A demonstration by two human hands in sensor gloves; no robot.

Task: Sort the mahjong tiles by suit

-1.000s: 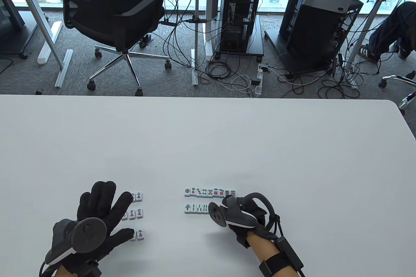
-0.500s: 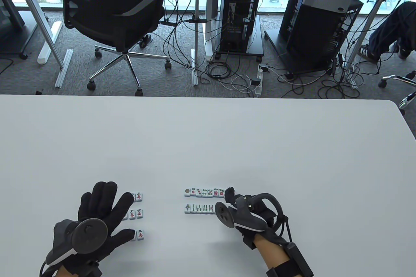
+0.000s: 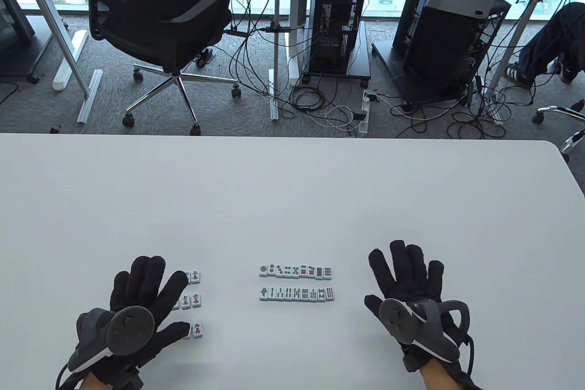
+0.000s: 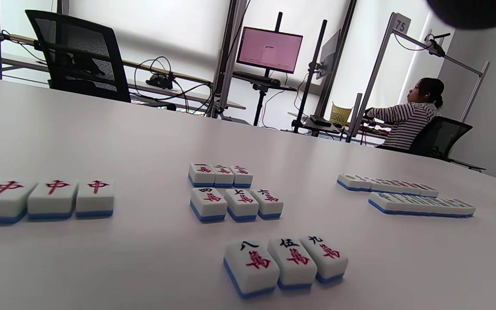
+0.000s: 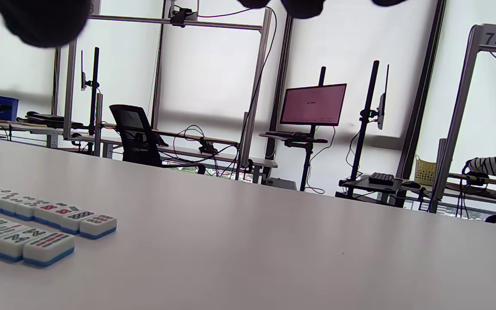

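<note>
White mahjong tiles with blue backs lie face up on the white table (image 3: 292, 189). A row of circle tiles (image 3: 295, 271) lies above a row of bamboo tiles (image 3: 296, 293); both rows show in the right wrist view (image 5: 37, 224). Character tiles (image 3: 191, 301) lie in three short rows at the left, plain in the left wrist view (image 4: 239, 202), with three red-dragon tiles (image 4: 45, 200) further left. My left hand (image 3: 146, 289) lies flat and spread over the character tiles' left part. My right hand (image 3: 406, 271) lies flat and spread, empty, right of the two rows.
The table's far edge (image 3: 274, 137) runs across the middle of the table view. Beyond it stand an office chair (image 3: 155, 29), computer towers and loose cables on the floor. A person (image 4: 411, 116) sits at another desk far off.
My right hand has left the right end of the two tile rows, moved right and opened flat. Both rows now show in full. My left hand has not moved.
</note>
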